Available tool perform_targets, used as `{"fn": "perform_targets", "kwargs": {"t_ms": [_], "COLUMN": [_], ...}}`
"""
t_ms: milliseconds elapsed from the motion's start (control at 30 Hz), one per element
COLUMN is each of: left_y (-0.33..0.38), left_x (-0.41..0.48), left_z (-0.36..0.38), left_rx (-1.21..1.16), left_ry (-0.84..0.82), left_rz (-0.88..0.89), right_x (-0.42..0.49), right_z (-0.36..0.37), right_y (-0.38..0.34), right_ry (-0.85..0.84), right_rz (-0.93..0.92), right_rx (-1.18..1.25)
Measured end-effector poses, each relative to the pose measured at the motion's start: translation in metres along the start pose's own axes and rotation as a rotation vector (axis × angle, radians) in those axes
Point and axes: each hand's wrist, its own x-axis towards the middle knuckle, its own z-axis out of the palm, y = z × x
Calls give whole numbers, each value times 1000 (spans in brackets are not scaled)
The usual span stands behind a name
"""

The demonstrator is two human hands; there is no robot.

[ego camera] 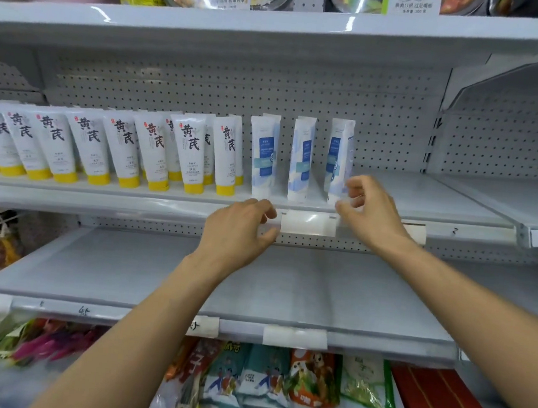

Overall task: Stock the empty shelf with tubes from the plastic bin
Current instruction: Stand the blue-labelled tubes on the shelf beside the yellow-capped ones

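Now the upright blue-and-white plastic tube (339,158) stands just left of the nearer right hand (372,210), grip on it unclear; left hand (242,231) loosely curled, empty.

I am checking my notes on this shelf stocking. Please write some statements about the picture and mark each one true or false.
1. Three blue tubes stand upright on the shelf. True.
2. The yellow-capped tubes stand to the right of the blue tubes. False: they stand to their left.
3. The left hand holds a tube. False: it holds none; it is at the shelf's front edge, beside a white label.
4. The right hand is by the foot of the rightmost blue tube. True.
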Motion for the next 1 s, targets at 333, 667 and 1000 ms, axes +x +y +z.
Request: {"fn": "perform_targets", "kwargs": {"t_ms": [333,667,1000], "left_y": [-50,-191,-468], "left_x": [-109,-222,-322], "left_z": [8,-2,12], "left_rx": [-38,-65,-192], "left_ry": [-109,-195,-352], "left_rz": [-251,-548,-992], "right_x": [-86,-133,-173], "right_z": [57,220,496], "right_y": [-32,-115,-233], "right_ry": [-368,-689,-1055], "right_rz": [-346,-524,-544], "right_rx": [-254,-178,-96]}}
